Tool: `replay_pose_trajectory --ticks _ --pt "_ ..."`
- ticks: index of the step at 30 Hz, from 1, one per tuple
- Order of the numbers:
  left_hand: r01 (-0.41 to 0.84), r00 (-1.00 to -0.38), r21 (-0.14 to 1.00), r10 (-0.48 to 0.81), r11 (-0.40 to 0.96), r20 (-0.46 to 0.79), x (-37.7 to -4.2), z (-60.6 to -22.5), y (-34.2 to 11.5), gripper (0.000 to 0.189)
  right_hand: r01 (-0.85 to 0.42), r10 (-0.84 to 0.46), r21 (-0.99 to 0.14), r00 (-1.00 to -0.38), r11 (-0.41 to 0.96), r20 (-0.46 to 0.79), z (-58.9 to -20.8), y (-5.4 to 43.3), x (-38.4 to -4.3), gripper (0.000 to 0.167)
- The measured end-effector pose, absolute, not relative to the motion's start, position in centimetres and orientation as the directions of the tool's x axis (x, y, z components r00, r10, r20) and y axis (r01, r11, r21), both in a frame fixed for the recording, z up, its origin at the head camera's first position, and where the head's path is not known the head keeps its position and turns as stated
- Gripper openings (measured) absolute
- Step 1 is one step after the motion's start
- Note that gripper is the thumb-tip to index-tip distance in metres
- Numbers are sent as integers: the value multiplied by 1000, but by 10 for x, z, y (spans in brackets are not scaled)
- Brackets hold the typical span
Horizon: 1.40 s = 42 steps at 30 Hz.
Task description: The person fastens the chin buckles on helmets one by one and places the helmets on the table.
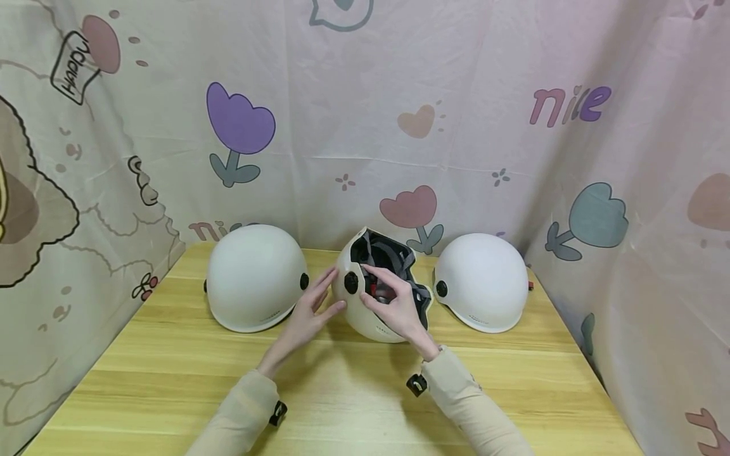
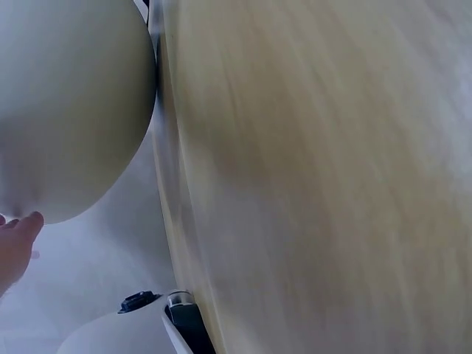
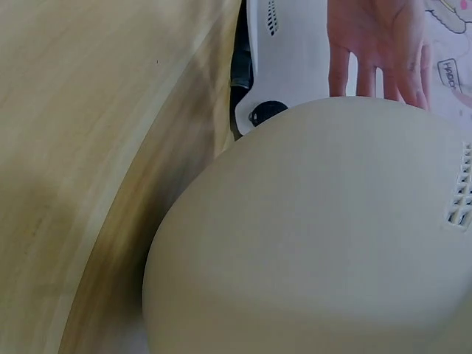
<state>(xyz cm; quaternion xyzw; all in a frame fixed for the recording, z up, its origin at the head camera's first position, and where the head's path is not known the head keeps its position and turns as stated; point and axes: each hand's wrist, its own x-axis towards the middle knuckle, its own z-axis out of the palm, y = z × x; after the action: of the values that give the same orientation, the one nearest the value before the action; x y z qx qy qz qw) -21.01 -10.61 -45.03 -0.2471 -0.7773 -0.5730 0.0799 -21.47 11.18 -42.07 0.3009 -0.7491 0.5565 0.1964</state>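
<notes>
Between two others, a white helmet (image 1: 371,320) is tipped so its dark lined opening faces up and to the right, with grey straps and a red buckle piece showing inside. My left hand (image 1: 310,310) lies along its left side, fingers fairly straight and fingertips at the shell near the round black button. My right hand (image 1: 396,307) reaches over the opening and grips the rim near that button, thumb and forefinger bent. In the right wrist view the left hand (image 3: 376,44) shows beyond the shell; fingertips (image 2: 22,232) meet the shell in the left wrist view.
A white helmet (image 1: 256,278) stands dome up at the left, close by my left hand. Another white helmet (image 1: 485,282) is at the right, a small red piece at its far side. All are on a wooden table (image 1: 342,405) before a patterned curtain (image 1: 336,95).
</notes>
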Motion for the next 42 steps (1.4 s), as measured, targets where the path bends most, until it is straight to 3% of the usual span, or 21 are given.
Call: replay_pose_trajectory --ticks 10,18,35,42 --pt "397 -901 893 274 212 335 -212 -451 -105 69 -559 -32 -826 -829 70 558 -416 117 -216 49" --pt "382 -906 914 248 138 342 -213 -449 -106 68 -595 -38 -795 -798 -119 602 -415 117 -218 50" --pt "378 -910 912 244 160 334 -212 -446 -109 66 -604 37 -785 -795 -134 605 -415 117 -220 49" --pt "371 -915 916 233 156 331 -212 -445 -110 67 -534 105 -815 -845 -226 524 -411 118 -223 49"
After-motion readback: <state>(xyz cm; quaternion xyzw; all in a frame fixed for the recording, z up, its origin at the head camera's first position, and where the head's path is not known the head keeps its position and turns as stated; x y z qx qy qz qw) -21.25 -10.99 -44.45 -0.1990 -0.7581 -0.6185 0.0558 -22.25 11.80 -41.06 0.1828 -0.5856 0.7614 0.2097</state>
